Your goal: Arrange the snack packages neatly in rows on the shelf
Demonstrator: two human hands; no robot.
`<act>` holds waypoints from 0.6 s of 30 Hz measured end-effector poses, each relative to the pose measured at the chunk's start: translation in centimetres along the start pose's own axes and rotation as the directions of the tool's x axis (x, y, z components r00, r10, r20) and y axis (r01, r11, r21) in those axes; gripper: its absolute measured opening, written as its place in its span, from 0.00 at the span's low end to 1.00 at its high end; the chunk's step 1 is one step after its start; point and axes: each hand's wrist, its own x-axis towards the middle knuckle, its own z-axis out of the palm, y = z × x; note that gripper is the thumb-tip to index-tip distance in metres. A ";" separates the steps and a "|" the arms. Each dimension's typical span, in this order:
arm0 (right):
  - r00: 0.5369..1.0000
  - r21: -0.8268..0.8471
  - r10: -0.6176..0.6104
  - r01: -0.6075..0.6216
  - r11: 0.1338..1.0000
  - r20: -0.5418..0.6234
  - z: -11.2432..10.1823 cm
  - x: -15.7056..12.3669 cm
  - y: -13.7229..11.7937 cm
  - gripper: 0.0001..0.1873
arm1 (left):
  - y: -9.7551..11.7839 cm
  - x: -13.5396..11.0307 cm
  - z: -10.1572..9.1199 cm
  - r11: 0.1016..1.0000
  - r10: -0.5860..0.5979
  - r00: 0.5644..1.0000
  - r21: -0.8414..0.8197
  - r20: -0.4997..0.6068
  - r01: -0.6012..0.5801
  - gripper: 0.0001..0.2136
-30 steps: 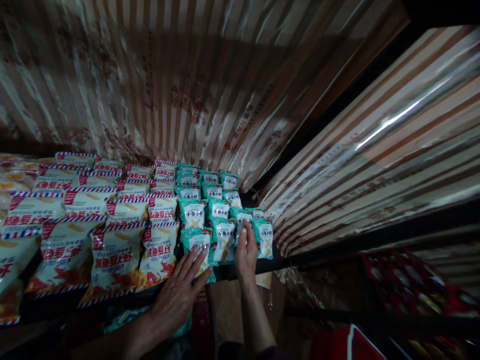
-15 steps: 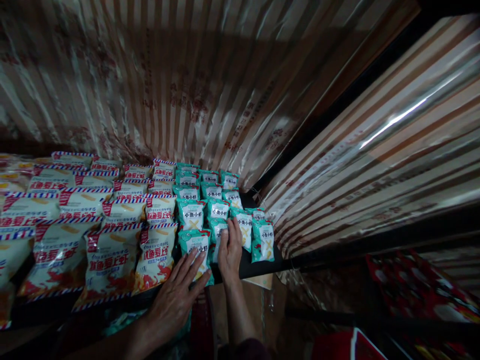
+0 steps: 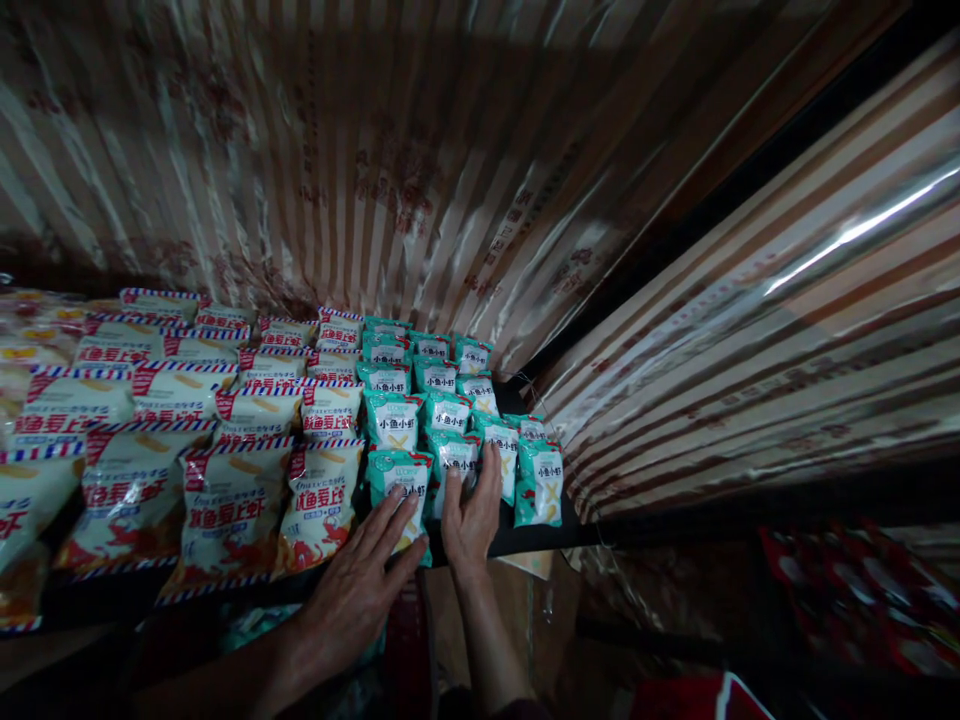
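Small green-and-white snack bags stand in rows at the right end of a dark shelf. My left hand lies with its fingers stretched over the lower part of the front-left green snack bag. Beside it, my right hand rests its fingers, thumb apart, on the lower front of the neighbouring green bag. Its fingertips also reach the edge of the green bag to the right. Neither hand is closed around a bag; my palms hide parts of the bags' bottoms.
Larger white-and-red snack bags with striped edges fill the shelf to the left. Striped plastic-covered walls rise behind and at right, with a dark post in the corner. Red packages sit lower right.
My right hand's thumb and fingers have spread wider, and the bag under it stands more upright and shows more of its front. My left hand stays on its bag. The view has shifted slightly.
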 end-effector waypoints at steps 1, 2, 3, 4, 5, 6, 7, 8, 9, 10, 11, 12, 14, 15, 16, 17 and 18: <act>1.000 -0.011 -0.004 0.004 1.000 -0.001 0.0 -0.4 0.2 0.32 | -0.1 0.0 0.0 1.000 0.001 1.000 0.011 -0.002 -0.001 0.25; 1.000 -0.021 -0.008 0.008 1.000 -0.001 0.0 -0.8 0.3 0.33 | -0.1 0.0 0.1 1.000 0.002 1.000 0.020 -0.003 -0.002 0.24; 1.000 -0.030 -0.014 0.014 0.999 0.002 0.0 -1.1 0.5 0.33 | -0.2 0.1 0.1 1.000 0.002 1.000 0.028 -0.005 -0.002 0.24; 1.000 -0.037 -0.022 0.023 0.999 0.008 0.1 -1.4 0.6 0.33 | -0.3 0.1 0.2 0.999 0.003 1.000 0.034 -0.004 -0.003 0.23; 0.999 -0.043 -0.033 0.034 0.999 0.016 0.1 -1.6 0.7 0.32 | -0.3 0.1 0.2 0.999 0.003 1.000 0.041 -0.003 -0.003 0.23; 0.999 -0.047 -0.047 0.048 0.998 0.024 0.2 -1.7 0.7 0.32 | -0.4 0.1 0.2 0.999 0.004 1.000 0.050 -0.003 -0.003 0.23; 0.998 -0.050 -0.061 0.062 0.997 0.030 0.3 -1.8 0.7 0.31 | -0.4 0.2 0.2 0.998 0.005 1.000 0.059 -0.006 -0.005 0.23; 0.997 -0.052 -0.073 0.074 0.996 0.036 0.3 -1.8 0.7 0.31 | -0.5 0.2 0.2 0.998 0.007 1.000 0.069 -0.007 -0.006 0.24; 0.996 -0.055 -0.083 0.085 0.995 0.040 0.4 -1.8 0.7 0.30 | -0.5 0.2 0.1 0.997 0.007 1.000 0.081 -0.003 -0.007 0.25; 0.995 -0.061 -0.091 0.093 0.994 0.043 0.4 -1.8 0.6 0.30 | -0.6 0.2 0.0 0.995 0.008 1.000 0.096 0.001 -0.008 0.26; 0.994 -0.072 -0.100 0.103 0.992 0.041 0.5 -1.7 0.6 0.30 | -0.6 0.2 -0.1 0.994 0.010 1.000 0.112 0.007 -0.010 0.27; 0.993 -0.086 -0.113 0.115 0.990 0.035 0.5 -1.7 0.5 0.29 | -0.7 0.3 -0.2 0.992 0.013 1.000 0.128 0.016 -0.015 0.28; 0.988 -0.116 -0.150 0.152 0.982 0.018 0.5 -1.7 0.3 0.29 | -0.9 0.2 -0.2 0.987 0.024 0.999 0.159 0.038 -0.029 0.28; 0.985 -0.127 -0.171 0.172 0.977 0.012 0.5 -1.7 0.2 0.29 | -1.0 0.2 -0.2 0.985 0.031 0.999 0.170 0.040 -0.037 0.28; 0.982 -0.131 -0.188 0.188 0.973 0.010 0.4 -1.7 0.1 0.29 | -1.0 0.2 -0.2 0.984 0.038 0.999 0.175 0.039 -0.044 0.28; 0.981 -0.128 -0.196 0.196 0.972 0.010 0.4 -1.7 0.0 0.30 | -1.0 0.2 -0.1 0.983 0.043 0.998 0.177 0.034 -0.048 0.27; 0.981 -0.121 -0.193 0.193 0.974 0.012 0.5 -1.8 -0.1 0.30 | -1.0 0.2 -0.1 0.983 0.044 0.999 0.175 0.023 -0.047 0.27</act>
